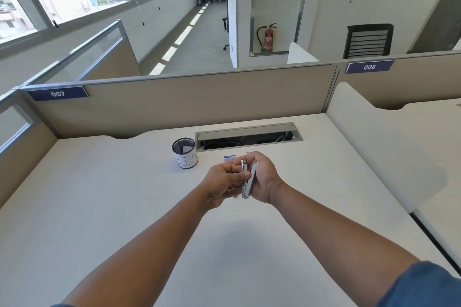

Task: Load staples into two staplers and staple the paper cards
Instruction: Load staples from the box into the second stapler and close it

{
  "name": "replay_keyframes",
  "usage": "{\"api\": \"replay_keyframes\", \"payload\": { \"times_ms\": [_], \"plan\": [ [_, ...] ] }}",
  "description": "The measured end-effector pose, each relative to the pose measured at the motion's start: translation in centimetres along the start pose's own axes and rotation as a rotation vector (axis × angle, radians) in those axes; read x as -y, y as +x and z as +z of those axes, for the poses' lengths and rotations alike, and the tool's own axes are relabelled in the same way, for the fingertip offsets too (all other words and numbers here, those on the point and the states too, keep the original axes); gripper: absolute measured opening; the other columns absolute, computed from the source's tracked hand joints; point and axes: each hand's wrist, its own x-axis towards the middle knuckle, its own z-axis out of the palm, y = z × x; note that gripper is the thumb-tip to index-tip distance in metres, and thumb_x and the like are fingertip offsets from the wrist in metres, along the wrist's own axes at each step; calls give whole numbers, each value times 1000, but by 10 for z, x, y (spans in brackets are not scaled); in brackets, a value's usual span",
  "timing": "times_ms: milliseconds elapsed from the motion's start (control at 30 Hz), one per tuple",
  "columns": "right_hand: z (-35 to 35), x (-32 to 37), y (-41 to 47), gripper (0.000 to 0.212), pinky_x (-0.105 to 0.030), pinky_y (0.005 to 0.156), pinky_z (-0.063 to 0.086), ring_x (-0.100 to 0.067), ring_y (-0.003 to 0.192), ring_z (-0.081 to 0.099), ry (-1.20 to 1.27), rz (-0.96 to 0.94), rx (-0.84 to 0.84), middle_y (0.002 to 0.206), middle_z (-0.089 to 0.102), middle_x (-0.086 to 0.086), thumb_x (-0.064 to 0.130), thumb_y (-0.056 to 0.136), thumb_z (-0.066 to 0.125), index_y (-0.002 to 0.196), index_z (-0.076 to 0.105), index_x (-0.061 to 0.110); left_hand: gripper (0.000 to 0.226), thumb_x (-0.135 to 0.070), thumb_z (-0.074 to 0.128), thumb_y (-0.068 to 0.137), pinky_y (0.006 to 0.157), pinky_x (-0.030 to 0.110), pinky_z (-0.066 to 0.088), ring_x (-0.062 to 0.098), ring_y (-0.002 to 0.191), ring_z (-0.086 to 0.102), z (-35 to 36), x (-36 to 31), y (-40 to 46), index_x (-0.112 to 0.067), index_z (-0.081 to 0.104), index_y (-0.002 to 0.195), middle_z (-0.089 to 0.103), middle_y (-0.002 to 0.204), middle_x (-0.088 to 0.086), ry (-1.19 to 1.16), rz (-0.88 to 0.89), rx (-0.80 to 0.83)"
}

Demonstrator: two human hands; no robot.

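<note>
Above the counter (124, 194), both hands hold a grey stapler (248, 182) upright between them, the right hand (264, 177) curled round it, the left hand (222, 182) with fingers (240, 177) pinching its opened front.

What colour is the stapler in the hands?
Silver-grey stapler, seen in the head view.

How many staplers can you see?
1. The stapler is held up over the desk between the left hand and the right hand. A second one may be hidden behind the hands.
</note>
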Motion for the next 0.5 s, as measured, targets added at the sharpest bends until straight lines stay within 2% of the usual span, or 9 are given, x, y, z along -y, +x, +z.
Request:
{"api": "replay_keyframes", "payload": {
  "times_ms": [100,167,300,400,500],
  "plan": [
    [-2,-2,2,30,-33,69,54,-25,72,64,-37,11,-25,77,63,-12,31,83,50,66,63,9,16,-5,81,81,76,37,62,25,80,74,1,1,0,-10,70,91,76,90,11,-7,-8,6],
    [-4,-4,4,35,-33,67,54,-24,68,65,-38,19,-33,72,65,-10,31,83,49,59,65,10,12,-5,82,80,82,41,60,25,82,73,1,2,1,-11,74,88,76,92,12,3,-12,18],
    [-4,-6,5,43,-32,67,56,-23,66,69,-10,25,-36,69,70,-8,30,85,47,54,69,12,13,-3,82,79,77,39,63,25,81,74,2,4,2,-15,78,76,77,90,10,2,-1,27],
    [-2,-7,7,41,-32,67,55,-25,67,68,-11,19,-69,68,67,-9,28,84,49,52,67,12,16,-2,83,77,80,43,63,26,82,74,1,5,4,-15,77,71,77,92,6,-9,15,16],
    [-2,-7,9,43,-33,68,54,-26,70,68,0,17,-89,74,69,-10,27,86,47,51,68,12,12,-1,84,75,73,39,62,26,82,75,1,8,6,-10,76,75,77,91,4,-24,13,1]
  ]
}}
